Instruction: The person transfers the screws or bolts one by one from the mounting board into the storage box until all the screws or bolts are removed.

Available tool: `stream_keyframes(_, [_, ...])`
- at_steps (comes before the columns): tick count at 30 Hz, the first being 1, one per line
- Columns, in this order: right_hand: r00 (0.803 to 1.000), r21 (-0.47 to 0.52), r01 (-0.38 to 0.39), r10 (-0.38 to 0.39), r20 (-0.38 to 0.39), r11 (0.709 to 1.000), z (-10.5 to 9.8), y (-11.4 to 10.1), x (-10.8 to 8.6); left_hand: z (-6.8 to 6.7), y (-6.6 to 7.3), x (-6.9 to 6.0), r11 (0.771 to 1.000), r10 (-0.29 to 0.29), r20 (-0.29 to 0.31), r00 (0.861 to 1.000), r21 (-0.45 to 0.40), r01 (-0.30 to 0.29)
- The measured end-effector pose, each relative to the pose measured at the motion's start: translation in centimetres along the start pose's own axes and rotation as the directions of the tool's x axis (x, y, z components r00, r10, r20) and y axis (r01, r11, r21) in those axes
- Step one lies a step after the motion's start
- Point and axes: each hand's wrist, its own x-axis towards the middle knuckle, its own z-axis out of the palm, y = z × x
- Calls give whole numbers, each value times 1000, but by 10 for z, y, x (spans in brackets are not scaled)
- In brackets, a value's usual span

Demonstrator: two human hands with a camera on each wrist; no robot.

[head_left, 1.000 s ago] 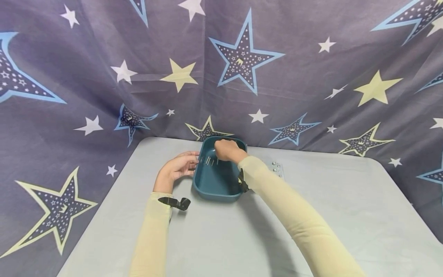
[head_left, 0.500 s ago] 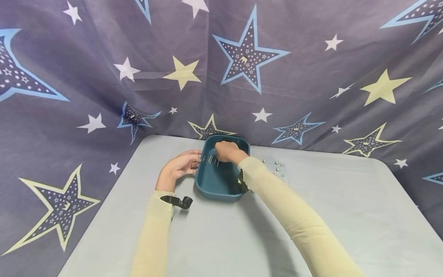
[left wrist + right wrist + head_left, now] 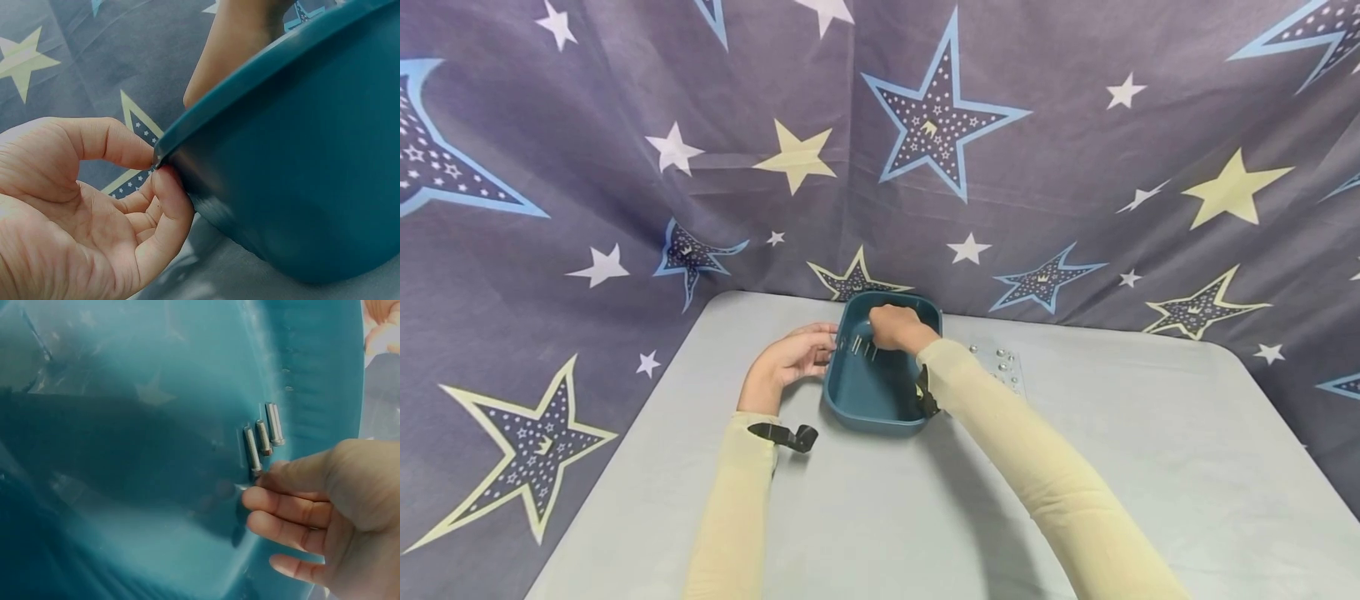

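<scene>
Inside the blue tub (image 3: 876,426), we have metal screws (image 3: 263,437) near one wall.
Our right hand (image 3: 353,512) has fingertips beside them, though whether it grips one we cannot tell; our left hand (image 3: 81,231) pinches the rim (image 3: 219,106).

Distant head view faces forward and down; close wrist views share the teal bin (image 3: 877,392), left outside, right inside.

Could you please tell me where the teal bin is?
In the head view, the teal bin stands left of centre on the table, near its far edge, the left hand at its rim and the right hand inside.
</scene>
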Motion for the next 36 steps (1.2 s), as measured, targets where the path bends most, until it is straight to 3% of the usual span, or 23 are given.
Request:
stream_keyframes(23, [999,-19,43,-43,-11,999,-14,14,-12,0,-2,3,1000,-4,-25,1000,12,4])
stream_keyframes(31, [990,29,110,-107,-86,993,-15,27,-29,-1,-2,2,1000,-10,-16,1000,3,10])
stream_keyframes(36, [974,62,163,-151,-168,985,-22,35,-43,-1,-2,3,1000,-5,-16,1000,7,5])
